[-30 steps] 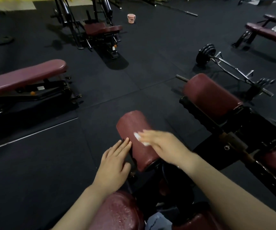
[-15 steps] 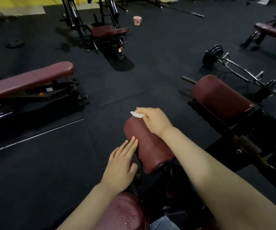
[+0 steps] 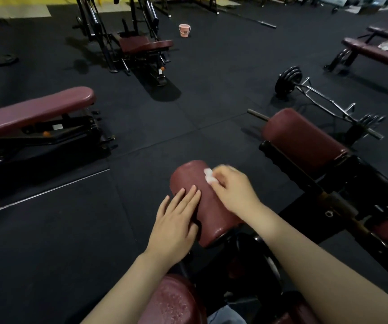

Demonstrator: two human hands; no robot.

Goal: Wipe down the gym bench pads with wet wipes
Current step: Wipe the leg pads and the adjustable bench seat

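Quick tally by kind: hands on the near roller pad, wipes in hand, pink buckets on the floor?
Hands on roller pad: 2, left hand, right hand
Held wet wipe: 1
Pink bucket: 1
Total: 4

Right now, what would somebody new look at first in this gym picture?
Two hands in the middle foreground: the right hand rubs a white wipe over a dark red roller pad, while the left hand rests flat on its near side. After that, the pink bucket far back on the black floor stands out.
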